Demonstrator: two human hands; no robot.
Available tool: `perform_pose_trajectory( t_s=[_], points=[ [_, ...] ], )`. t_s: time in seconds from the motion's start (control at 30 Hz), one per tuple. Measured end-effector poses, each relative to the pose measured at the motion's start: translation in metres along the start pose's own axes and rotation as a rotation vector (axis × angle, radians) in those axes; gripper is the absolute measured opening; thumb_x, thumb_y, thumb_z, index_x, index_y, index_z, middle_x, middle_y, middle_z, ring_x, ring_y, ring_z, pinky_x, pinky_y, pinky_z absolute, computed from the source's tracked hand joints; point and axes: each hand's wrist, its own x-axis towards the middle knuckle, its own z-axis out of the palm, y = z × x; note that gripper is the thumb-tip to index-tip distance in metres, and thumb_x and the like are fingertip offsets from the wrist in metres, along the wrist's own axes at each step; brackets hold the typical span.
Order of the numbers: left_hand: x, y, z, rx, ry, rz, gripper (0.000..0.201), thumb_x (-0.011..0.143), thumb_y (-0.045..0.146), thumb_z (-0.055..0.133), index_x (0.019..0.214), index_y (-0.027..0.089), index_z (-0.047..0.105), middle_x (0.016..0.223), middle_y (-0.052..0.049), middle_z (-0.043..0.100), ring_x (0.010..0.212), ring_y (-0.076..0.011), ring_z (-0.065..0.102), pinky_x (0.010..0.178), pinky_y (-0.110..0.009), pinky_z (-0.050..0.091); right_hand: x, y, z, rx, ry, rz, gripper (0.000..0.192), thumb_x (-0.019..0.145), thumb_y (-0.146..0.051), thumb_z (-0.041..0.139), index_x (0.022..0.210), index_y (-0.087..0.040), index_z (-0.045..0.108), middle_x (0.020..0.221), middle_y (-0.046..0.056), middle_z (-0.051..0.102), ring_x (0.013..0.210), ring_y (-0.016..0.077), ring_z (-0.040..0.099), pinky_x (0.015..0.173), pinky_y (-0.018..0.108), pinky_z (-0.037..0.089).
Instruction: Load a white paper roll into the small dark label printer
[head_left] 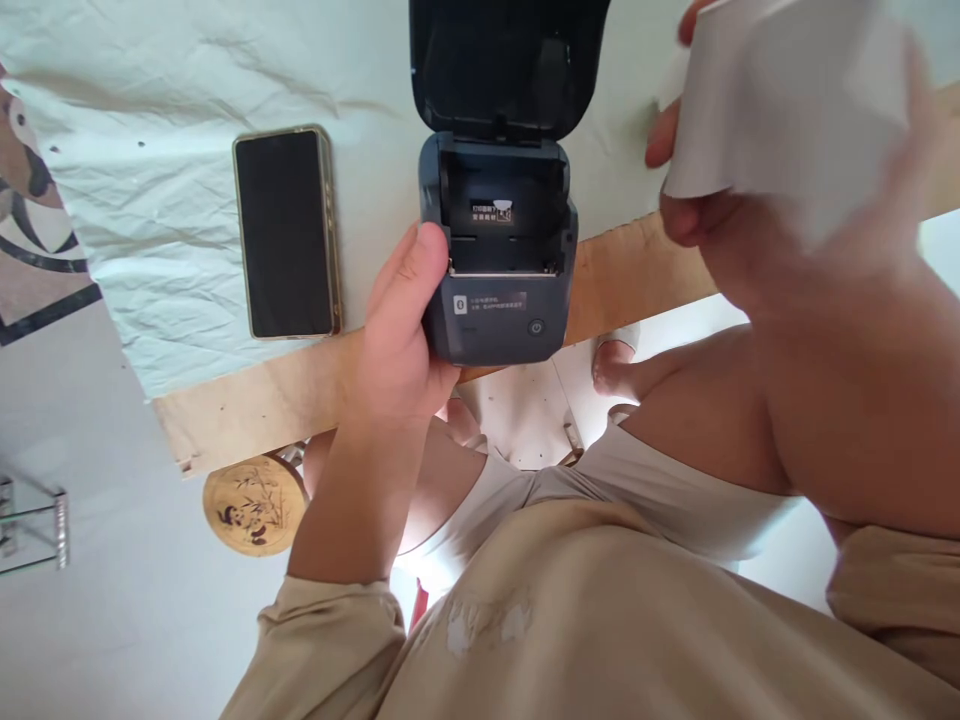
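At the near edge of the tabletop, on the bare wooden strip below the creased white cover: small dark printer, lid swung up and back, paper bay open with a small label inside and no roll seen in it. Left hand wrapped round the printer's left side, thumb up along its front corner, fingers closed on the casing. Right hand raised above the tabletop's right part, well apart from the printer, fingers curled on a white paper roll; roll blurred, detail unreadable. Left of the printer, just beside the left hand, black phone lying flat, screen dark, on the white cover. Below the near edge: knees, beige shirt, round bamboo-patterned stool top on the floor.
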Motion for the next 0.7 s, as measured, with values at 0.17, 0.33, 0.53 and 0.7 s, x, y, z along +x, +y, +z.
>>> perform_pose_trajectory(
  t_s=[0.17,0.33,0.53,0.7],
  points=[
    [0.001,0.000,0.002,0.003,-0.010,-0.001,0.039,0.087,0.054,0.047,0.097,0.021,0.065,0.115,-0.006,0.067,0.116,-0.0269,0.061,0.094,-0.040,0.054,-0.007,0.007,0.006,-0.276,0.026,-0.196,0.019,0.075,-0.027,0.062,0.091,-0.019,0.056,0.082,0.002,0.052,0.073,0.0114,0.052,0.056,0.025,0.045],
    [-0.001,0.005,0.001,0.018,-0.026,-0.051,0.039,0.088,0.051,0.048,0.104,0.020,0.065,0.110,-0.008,0.069,0.110,-0.0284,0.062,0.092,-0.042,0.053,-0.006,0.008,0.003,-0.670,0.015,-0.340,0.030,0.075,-0.037,0.064,0.099,-0.020,0.058,0.099,0.007,0.061,0.089,0.0181,0.055,0.079,0.033,0.047],
    [-0.001,0.002,0.000,0.062,0.006,-0.064,0.040,0.083,0.056,0.051,0.103,0.024,0.065,0.112,-0.007,0.068,0.113,-0.0314,0.060,0.085,-0.041,0.054,-0.002,0.012,0.008,-0.744,-0.052,-0.220,0.041,0.074,-0.028,0.062,0.114,-0.023,0.053,0.105,0.003,0.064,0.088,0.0186,0.060,0.078,0.032,0.046],
    [0.000,-0.001,-0.002,0.061,0.001,-0.066,0.042,0.084,0.056,0.050,0.105,0.023,0.064,0.108,-0.008,0.069,0.105,-0.0284,0.064,0.076,-0.037,0.054,-0.003,0.014,-0.004,-0.541,0.045,-0.400,0.043,0.075,-0.023,0.061,0.117,-0.014,0.057,0.106,0.006,0.064,0.098,0.0191,0.062,0.083,0.030,0.046]
  ],
)
